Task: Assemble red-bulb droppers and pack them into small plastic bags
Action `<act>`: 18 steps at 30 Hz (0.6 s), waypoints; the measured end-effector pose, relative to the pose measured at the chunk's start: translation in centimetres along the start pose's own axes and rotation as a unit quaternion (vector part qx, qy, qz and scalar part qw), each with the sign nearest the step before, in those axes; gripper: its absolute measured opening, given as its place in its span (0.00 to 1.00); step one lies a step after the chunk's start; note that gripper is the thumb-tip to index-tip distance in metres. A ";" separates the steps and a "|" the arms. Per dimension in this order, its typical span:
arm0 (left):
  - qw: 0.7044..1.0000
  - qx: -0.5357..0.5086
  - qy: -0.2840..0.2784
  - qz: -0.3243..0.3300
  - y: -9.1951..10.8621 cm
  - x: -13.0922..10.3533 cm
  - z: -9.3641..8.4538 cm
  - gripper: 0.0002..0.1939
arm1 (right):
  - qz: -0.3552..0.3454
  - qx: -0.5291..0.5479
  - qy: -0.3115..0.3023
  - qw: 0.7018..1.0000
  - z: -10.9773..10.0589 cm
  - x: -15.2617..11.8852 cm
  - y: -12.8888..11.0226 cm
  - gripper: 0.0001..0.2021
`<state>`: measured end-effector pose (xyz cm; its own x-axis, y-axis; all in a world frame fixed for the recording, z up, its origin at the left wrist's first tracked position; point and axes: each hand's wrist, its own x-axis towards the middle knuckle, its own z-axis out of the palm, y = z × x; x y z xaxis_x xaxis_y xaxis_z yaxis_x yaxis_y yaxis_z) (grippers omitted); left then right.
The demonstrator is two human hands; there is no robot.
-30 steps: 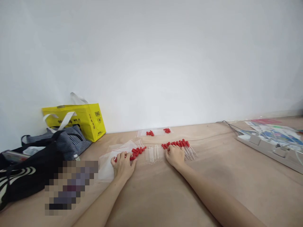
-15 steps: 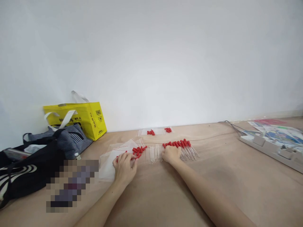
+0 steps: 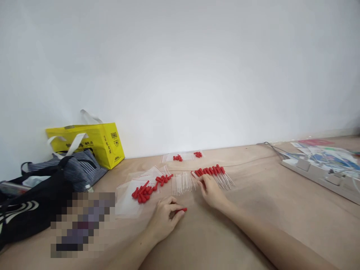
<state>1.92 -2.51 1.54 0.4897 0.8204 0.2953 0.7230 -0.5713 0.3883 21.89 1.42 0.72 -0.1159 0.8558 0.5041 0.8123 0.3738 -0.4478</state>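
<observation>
My left hand (image 3: 165,217) is closed in a pinch on a red rubber bulb (image 3: 184,209), just above the table. My right hand (image 3: 210,189) is pinched at the left end of a row of droppers with red bulbs (image 3: 213,171); it seems to hold a thin glass dropper, partly hidden by the fingers. Left of that hand, bare clear dropper tubes (image 3: 182,183) lie side by side. Further left, loose red bulbs (image 3: 144,192) form a pile on clear zip bags (image 3: 128,200), with a smaller cluster of bulbs (image 3: 163,180) beside it.
By the wall lie bags (image 3: 187,156) with more red bulbs and tubes. On the left stand a yellow bag (image 3: 107,146), a striped bag (image 3: 84,168) and a black bag (image 3: 36,206), near a blurred patch. A white power strip (image 3: 323,180) and printed sheets (image 3: 334,159) lie right.
My left hand has left the bulb pile and moved right and nearer, now with one red bulb. My right hand has shifted slightly right, baring more of the row's left end.
</observation>
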 end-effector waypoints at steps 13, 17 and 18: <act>0.997 -0.048 0.046 -0.034 1.2 0.1 1.3 0.09 | -0.099 0.115 -0.095 0.984 -2.3 -6.1 -0.6 0.06; 0.995 -0.082 0.045 -0.036 1.4 0.0 1.2 0.10 | -0.095 0.120 -0.099 0.983 -2.2 -6.2 -0.9 0.06; 0.994 -0.092 0.044 -0.036 1.3 0.0 1.3 0.10 | -0.094 0.120 -0.097 0.983 -2.1 -6.2 -0.9 0.05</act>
<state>3.49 -3.21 0.96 0.3886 0.8591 0.3330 0.6499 -0.5118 0.5618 23.08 -5.00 -0.44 -0.3773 0.8071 0.4541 0.6101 0.5856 -0.5338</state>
